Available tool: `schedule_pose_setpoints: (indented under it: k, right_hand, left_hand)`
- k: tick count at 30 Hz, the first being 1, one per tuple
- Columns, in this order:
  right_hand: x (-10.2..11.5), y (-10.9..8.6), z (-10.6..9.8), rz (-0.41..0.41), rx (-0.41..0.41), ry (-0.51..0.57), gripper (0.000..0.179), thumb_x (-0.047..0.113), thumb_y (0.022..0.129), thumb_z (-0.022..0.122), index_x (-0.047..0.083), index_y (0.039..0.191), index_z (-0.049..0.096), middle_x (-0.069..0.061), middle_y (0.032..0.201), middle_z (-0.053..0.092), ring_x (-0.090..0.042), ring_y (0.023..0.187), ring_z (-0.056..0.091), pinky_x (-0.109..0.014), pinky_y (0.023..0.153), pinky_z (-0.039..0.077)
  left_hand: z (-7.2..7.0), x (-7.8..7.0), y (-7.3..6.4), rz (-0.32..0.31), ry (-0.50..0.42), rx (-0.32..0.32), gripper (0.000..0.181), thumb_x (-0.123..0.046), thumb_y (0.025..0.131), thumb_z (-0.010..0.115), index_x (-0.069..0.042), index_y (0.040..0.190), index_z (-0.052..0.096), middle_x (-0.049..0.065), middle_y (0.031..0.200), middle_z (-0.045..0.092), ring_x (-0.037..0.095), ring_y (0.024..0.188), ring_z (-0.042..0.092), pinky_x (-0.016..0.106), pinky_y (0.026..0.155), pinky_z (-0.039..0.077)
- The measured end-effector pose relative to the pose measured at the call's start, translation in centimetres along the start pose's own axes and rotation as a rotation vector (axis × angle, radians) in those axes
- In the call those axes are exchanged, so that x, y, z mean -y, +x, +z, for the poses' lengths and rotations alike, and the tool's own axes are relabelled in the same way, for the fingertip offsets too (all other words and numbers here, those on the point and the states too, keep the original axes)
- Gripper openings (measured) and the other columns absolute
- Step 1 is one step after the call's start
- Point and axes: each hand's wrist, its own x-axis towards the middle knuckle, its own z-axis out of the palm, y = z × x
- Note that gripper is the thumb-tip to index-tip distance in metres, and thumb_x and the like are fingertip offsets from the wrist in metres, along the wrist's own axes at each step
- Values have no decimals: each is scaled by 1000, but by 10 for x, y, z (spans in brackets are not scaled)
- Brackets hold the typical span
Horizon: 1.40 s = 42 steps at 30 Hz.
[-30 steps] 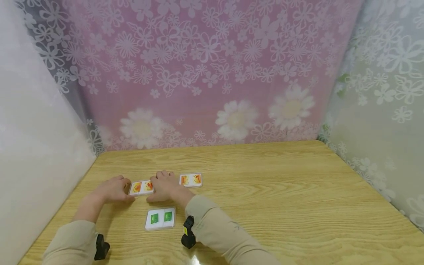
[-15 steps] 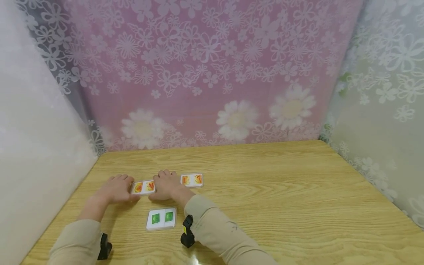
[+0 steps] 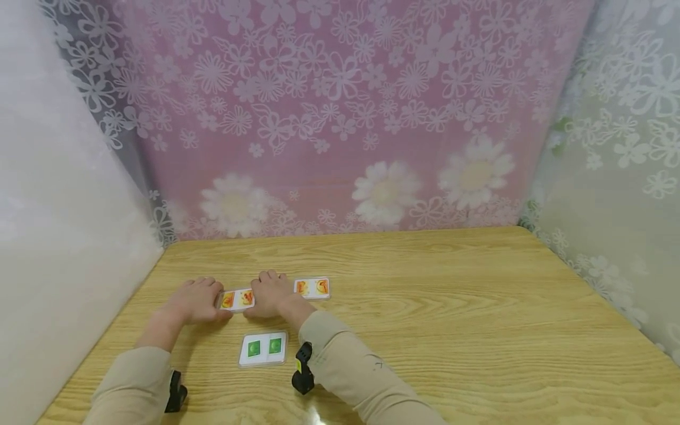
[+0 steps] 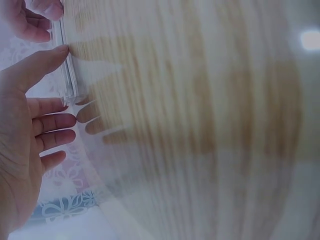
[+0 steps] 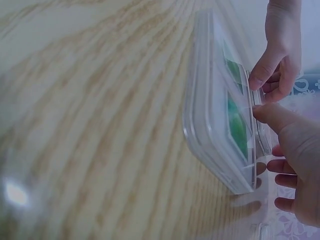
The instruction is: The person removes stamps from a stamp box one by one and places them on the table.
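Note:
A flat clear plastic case with two orange pictures [image 3: 237,300] lies on the wooden table between both hands. My left hand [image 3: 196,301] holds its left end, thumb at the near edge and index finger by the corner in the left wrist view. At the right end, my right hand [image 3: 270,295] grips the same case, its thumb tip on the near edge in the right wrist view. Nearer to me lies a similar case with two green pictures [image 3: 262,348]. Just right of my right hand rests another case with orange pictures [image 3: 312,288].
The wooden table [image 3: 425,319] stretches away to the right. Behind it hangs a pink flowered curtain [image 3: 340,118], with a white sheet [image 3: 69,206] at the left and a pale flowered one [image 3: 611,236] at the right.
The head view has shifted slightly. My left hand has edged a little to the right, together with the held case; my right hand stays at the case's right end.

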Motion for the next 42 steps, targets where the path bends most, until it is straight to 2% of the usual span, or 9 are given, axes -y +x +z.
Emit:
schedule_pose_setpoints:
  k: [7,18,28,42]
  right_hand:
    - [2,-1,3,-3,28,0,71,66,81,50,21,136,44,2,131,41,-16,122,35,-38,102,30]
    - [3,0,5,1,14,60,66,65,80,55,20,128,52,3,126,44,-14,118,38,-35,101,31]
    - [0,-4,-2,-15,11,114,63,63,80,57,18,124,56,5,125,46,-14,118,40,-36,102,31]
    - [-4,-3,-6,-22,11,153,60,62,78,60,22,122,59,8,122,48,-14,116,41,-40,101,32]
  left_hand:
    - [3,-2,-3,36,-3,-20,60,-48,75,67,1,108,58,18,106,57,41,101,52,57,88,37]
    - [4,-2,-3,28,-9,-6,65,-54,73,66,0,109,58,17,106,57,40,100,53,56,86,38]
    - [3,-1,-2,53,-13,-26,62,-54,73,67,-1,103,59,11,97,57,33,88,56,54,81,41]
    - [-2,-2,-1,39,-38,17,60,-57,72,67,-3,97,58,5,88,53,25,77,52,53,79,41]
